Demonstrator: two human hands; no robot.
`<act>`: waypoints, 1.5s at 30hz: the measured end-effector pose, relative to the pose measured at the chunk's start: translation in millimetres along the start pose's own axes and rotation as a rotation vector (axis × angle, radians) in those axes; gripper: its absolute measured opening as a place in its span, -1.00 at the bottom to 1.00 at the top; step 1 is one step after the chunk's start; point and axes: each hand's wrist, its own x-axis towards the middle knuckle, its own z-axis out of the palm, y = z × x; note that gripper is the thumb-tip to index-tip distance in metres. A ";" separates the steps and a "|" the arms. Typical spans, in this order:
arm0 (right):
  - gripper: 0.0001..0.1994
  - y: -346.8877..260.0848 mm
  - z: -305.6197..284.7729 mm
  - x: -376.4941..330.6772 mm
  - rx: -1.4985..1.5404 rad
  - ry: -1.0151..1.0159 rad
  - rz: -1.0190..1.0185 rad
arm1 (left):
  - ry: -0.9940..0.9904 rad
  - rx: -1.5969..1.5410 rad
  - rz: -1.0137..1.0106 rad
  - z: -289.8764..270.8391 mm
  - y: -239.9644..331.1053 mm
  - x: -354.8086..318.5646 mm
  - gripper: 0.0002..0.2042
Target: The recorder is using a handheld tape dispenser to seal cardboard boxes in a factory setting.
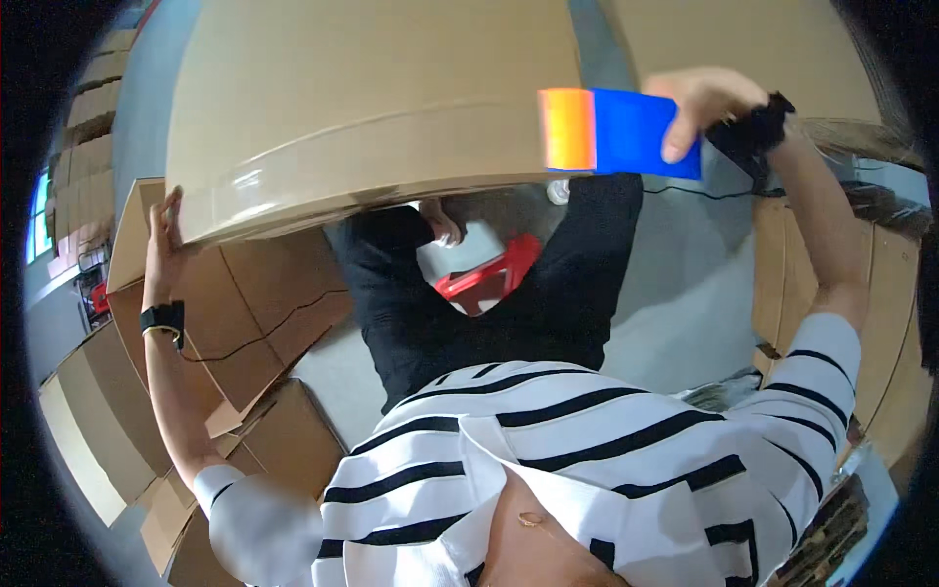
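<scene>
A large cardboard box [391, 59] lies across the top middle in front of me, with a glossy band like clear tape [323, 147] along its near edge. At the box's near left corner, my left hand [166, 235] presses its fingers around the edge. My right hand [699, 103] is raised over the right end of the box. Held in it is a flat rectangular blue-and-orange thing [626, 132], thumb on its blue face and the orange end pointing left. Its kind cannot be made out, and my other right fingers are partly hidden.
Under my legs is a red stool-like thing [499, 274] on the grey floor [685, 274]. Opened cardboard boxes [264, 303] stand at the left, and stacked cardboard [841, 303] at the right. Another large cardboard piece [753, 39] lies at the upper right. Thin black cables [704, 196] run from both wristbands.
</scene>
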 end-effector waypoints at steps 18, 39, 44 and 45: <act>-0.55 157.0 -15.5 36.0 -0.052 0.001 0.089 | 0.261 0.235 -0.002 -35.2 -53.5 -6.9 -0.54; -0.57 158.1 -36.0 34.2 -0.037 0.657 0.033 | 0.423 0.276 -0.054 -19.9 -59.6 6.5 -0.82; -0.39 86.7 7.2 98.3 0.902 0.366 -0.844 | 0.561 0.394 -0.065 -29.0 -67.3 15.2 -0.70; -0.40 63.1 16.0 118.4 0.758 0.338 -0.820 | 0.644 0.450 -0.103 -26.5 -68.4 14.4 -0.69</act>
